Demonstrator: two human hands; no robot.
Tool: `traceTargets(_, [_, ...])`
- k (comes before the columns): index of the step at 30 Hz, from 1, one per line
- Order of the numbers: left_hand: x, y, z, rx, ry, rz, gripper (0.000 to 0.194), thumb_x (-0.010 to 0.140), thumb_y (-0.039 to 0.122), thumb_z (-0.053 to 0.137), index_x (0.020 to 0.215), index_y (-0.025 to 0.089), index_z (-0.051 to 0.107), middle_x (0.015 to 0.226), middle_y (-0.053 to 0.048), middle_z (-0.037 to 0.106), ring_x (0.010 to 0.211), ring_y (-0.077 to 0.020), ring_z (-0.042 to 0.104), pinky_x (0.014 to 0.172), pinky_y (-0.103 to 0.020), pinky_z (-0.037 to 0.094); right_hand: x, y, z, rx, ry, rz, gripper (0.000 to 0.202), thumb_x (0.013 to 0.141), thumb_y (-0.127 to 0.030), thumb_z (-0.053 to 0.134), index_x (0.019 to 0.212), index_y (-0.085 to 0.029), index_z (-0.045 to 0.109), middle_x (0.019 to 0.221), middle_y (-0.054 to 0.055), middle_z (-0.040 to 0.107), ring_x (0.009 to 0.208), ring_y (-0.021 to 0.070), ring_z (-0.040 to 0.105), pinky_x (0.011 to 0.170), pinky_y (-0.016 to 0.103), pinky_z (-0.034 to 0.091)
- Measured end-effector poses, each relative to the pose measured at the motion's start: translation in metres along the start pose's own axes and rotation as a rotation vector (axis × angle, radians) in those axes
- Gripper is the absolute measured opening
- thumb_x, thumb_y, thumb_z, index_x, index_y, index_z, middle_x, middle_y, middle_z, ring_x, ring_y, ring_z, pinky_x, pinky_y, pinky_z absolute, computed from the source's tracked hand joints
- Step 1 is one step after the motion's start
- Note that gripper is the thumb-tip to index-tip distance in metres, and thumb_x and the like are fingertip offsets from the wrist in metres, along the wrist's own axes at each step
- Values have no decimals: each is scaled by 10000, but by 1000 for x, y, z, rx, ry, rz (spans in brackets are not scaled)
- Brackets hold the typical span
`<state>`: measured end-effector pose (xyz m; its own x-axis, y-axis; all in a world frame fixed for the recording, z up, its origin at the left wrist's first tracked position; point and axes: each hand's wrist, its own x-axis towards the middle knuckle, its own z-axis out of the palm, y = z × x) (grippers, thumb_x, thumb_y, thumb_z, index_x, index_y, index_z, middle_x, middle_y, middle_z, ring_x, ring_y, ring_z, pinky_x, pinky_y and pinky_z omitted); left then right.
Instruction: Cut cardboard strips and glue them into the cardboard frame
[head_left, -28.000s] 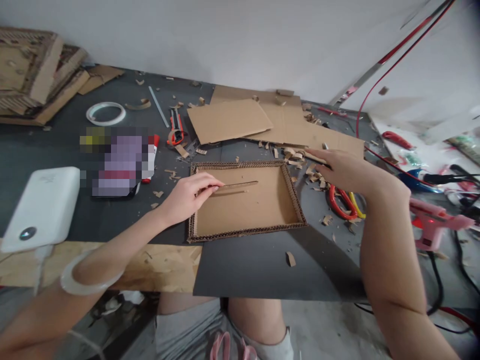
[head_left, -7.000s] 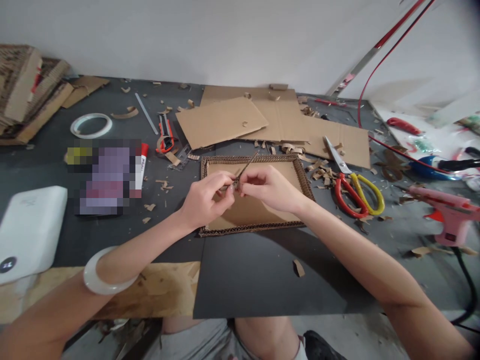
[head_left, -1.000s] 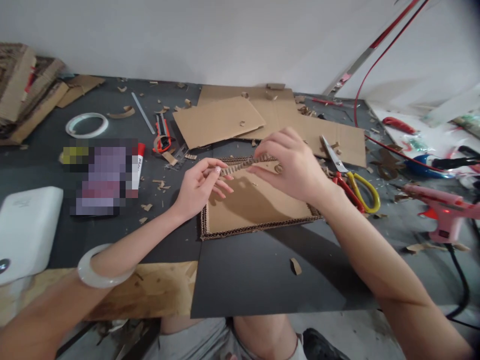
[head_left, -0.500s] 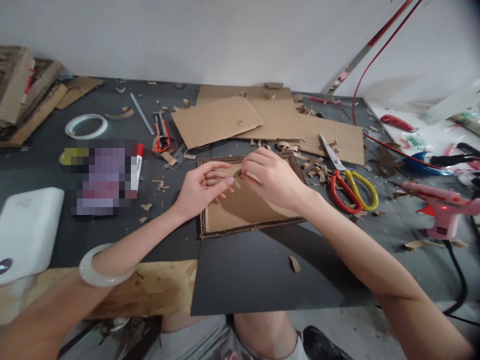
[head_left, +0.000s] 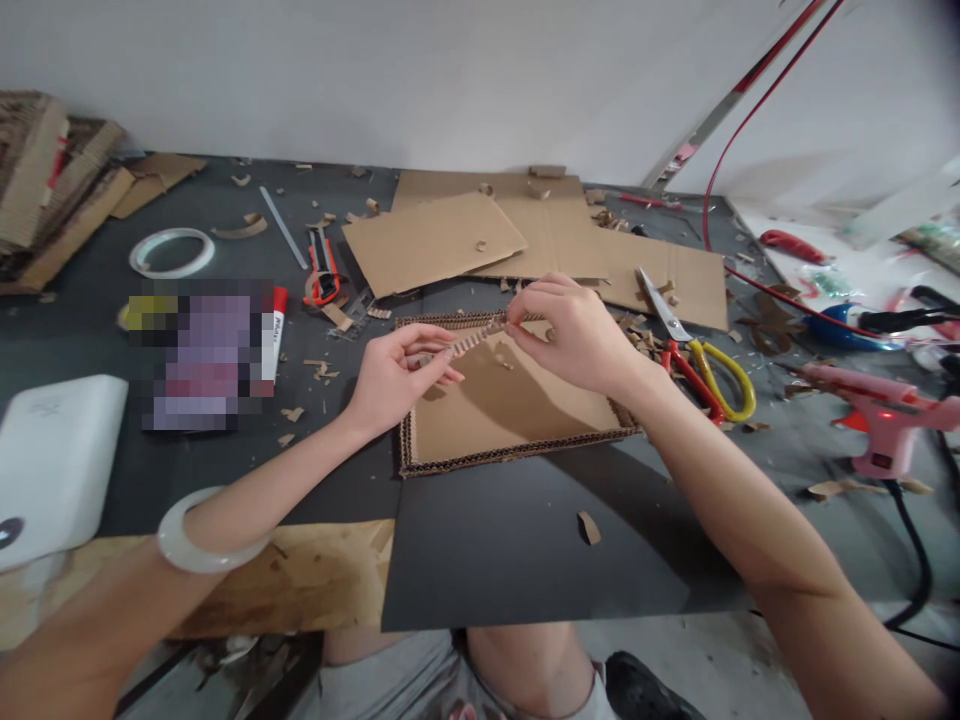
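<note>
Corrugated strip (head_left: 474,341) sits above the cardboard tray (head_left: 517,453); left hand (head_left: 391,380) pinches one end, right hand (head_left: 574,335) pinches the other. Scissors (head_left: 726,385) right of tray, orange cutter (head_left: 323,268) beyond its far-left corner, pink glue gun (head_left: 885,410) well to its right.

Corrugated strip (head_left: 475,340) only partly visible within hands (head_left: 391,378) (head_left: 576,330)

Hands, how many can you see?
2: the left hand and the right hand, both holding a cardboard strip over the tray.
</note>
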<state>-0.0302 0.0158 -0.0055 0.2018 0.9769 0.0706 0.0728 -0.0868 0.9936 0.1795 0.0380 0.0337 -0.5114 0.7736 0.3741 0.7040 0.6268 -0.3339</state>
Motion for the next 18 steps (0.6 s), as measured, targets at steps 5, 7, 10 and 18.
traceTargets(5, [-1, 1, 0, 13, 9, -16, 259, 729, 330, 701, 855, 119, 622, 781, -66, 687, 613, -181, 701, 539, -239, 592, 1, 5, -6, 68, -4, 3, 115, 741, -110, 492, 713, -182, 577, 791, 50, 654, 835, 212, 562, 756, 345, 433])
traceTargets(7, [-1, 1, 0, 13, 16, -20, 277, 716, 346, 711, 841, 117, 620, 760, -65, 685, 609, -185, 701, 543, -245, 597, 1, 6, -8, 78, -1, 9, 113, 733, -108, 492, 704, -184, 572, 782, 46, 654, 818, 206, 570, 750, 343, 437])
traceTargets(10, [0, 1, 0, 1, 14, -30, 297, 700, 362, 722, 836, 119, 620, 748, -62, 688, 607, -187, 702, 552, -249, 603, 2, 8, -12, 92, 2, 23, 117, 723, -105, 495, 695, -186, 574, 774, 41, 660, 801, 201, 581, 733, 337, 443])
traceTargets(18, [0, 2, 1, -18, 5, -33, 239, 709, 306, 710, 830, 123, 615, 723, -47, 688, 599, -170, 699, 565, -238, 605, 2, 12, -25, 35, 18, 102, 88, 712, -137, 524, 690, -186, 594, 763, 44, 672, 780, 206, 594, 701, 344, 438])
